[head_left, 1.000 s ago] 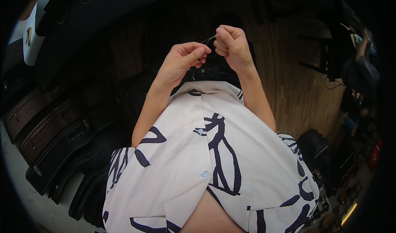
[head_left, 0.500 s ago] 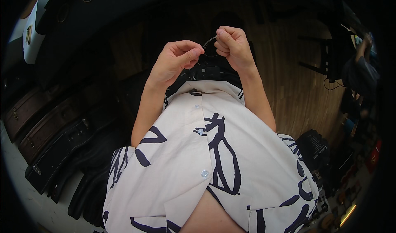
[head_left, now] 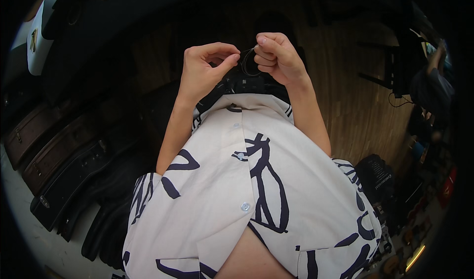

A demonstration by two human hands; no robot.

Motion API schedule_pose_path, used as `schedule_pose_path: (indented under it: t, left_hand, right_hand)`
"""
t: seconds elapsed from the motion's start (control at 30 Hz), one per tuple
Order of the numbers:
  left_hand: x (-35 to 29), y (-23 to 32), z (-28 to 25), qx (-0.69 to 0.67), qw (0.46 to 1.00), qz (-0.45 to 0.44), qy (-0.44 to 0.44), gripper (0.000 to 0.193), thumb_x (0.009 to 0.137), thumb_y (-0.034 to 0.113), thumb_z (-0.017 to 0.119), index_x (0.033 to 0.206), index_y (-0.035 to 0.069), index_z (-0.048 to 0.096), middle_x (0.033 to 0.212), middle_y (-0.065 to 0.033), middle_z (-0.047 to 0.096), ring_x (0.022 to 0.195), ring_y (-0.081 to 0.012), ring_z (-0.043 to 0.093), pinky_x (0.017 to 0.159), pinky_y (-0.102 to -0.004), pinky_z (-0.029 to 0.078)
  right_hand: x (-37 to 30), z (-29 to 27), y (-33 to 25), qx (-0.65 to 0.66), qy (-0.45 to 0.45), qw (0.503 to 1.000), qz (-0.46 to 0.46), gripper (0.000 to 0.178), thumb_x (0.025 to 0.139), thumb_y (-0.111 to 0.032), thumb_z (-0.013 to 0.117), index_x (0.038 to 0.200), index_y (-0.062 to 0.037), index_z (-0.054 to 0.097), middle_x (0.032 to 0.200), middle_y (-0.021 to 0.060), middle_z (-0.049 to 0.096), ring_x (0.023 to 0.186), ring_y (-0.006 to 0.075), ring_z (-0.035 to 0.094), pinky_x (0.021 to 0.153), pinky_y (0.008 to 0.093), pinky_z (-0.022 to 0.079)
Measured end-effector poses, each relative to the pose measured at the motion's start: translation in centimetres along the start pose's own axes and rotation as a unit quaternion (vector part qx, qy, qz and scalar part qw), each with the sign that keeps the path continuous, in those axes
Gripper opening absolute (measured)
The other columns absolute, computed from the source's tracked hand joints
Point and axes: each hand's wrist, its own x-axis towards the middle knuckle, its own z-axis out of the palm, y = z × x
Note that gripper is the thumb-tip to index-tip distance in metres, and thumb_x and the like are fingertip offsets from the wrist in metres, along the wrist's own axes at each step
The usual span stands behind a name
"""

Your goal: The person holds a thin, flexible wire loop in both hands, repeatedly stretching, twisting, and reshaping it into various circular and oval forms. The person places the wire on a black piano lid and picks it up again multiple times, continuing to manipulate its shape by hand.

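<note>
A thin coiled metal string (head_left: 245, 69), like an instrument string, hangs in a small loop between my two hands. My right hand (head_left: 280, 58) is closed in a loose fist, thumb on top, gripping one side of the coil. At its left, my left hand (head_left: 206, 65) pinches the string's loose end between thumb and fingertips. Both hands are raised in front of my body, a short gap apart. The part of the coil inside my right fist is hidden.
Several dark instrument cases (head_left: 64, 165) stand in a row at the left. A black bag (head_left: 376, 178) lies at the right, near a wooden floor (head_left: 363, 106). A black stand (head_left: 390, 71) and another person (head_left: 433, 89) are at the far right. A white surface (head_left: 40, 52) sits upper left.
My left hand has moved slightly left, widening the gap to my right hand. More of the coil shows and its loop hangs lower. My right hand has shifted only a little.
</note>
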Motion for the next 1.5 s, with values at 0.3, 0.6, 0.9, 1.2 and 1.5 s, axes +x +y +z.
schedule_pose_path:
  t: [0.3,0.6,0.9,1.2,1.5]
  left_hand:
    - [0.0,-0.7,1.1,-0.135,0.99,-0.026,-0.036,0.011,0.086,0.003,0.071,0.095,-0.003,0.072,0.087,-0.0094,0.072,0.078,-0.0146,0.069,0.076,-0.0263,0.056]
    - [0.2,-0.8,0.7,-0.183,0.977,-0.031,-0.109,0.014,0.088,0.008,0.07,0.098,-0.002,0.071,0.088,-0.0059,0.07,0.08,-0.0108,0.066,0.071,-0.0214,0.053]
    - [0.2,-1.2,1.1,-0.239,0.964,-0.101,-0.058,0.019,0.093,0.015,0.067,0.102,-0.002,0.069,0.083,-0.0068,0.068,0.071,-0.011,0.065,0.06,-0.0208,0.048]
    - [-0.1,-1.0,1.5,-0.219,0.959,-0.179,0.022,0.025,0.094,0.025,0.067,0.094,0.0,0.066,0.075,-0.0061,0.065,0.06,-0.0086,0.062,0.052,-0.0179,0.048]
    - [-0.1,-1.1,2.3,-0.403,0.873,-0.271,-0.046,0.025,0.094,0.026,0.067,0.094,0.001,0.066,0.079,-0.0042,0.065,0.06,-0.0053,0.059,0.052,-0.0145,0.046]
  right_hand:
    - [0.2,0.5,0.6,-0.012,0.035,0.999,-0.017,0.039,0.099,-0.019,0.055,0.064,-0.0143,0.038,0.055,-0.0087,0.029,0.046,0.0025,0.023,0.042,0.0216,0.018]
    - [0.2,-0.1,0.7,0.017,0.059,0.997,-0.056,0.037,0.099,-0.018,0.055,0.066,-0.0137,0.04,0.056,-0.0089,0.029,0.046,0.0023,0.023,0.042,0.0218,0.019]
    - [0.2,0.0,0.6,-0.008,0.11,0.989,-0.099,0.039,0.1,-0.02,0.054,0.066,-0.0153,0.034,0.057,-0.008,0.025,0.049,0.0028,0.02,0.042,0.0216,0.017]
    - [0.3,0.2,1.1,-0.062,0.145,0.976,-0.148,0.037,0.101,-0.018,0.053,0.067,-0.0132,0.038,0.057,-0.0079,0.026,0.048,0.0023,0.021,0.042,0.0218,0.017]
    - [0.4,1.4,2.2,-0.241,0.202,0.925,-0.215,0.038,0.1,-0.013,0.054,0.065,-0.0098,0.039,0.057,-0.0089,0.029,0.048,0.0004,0.024,0.043,0.0222,0.018]
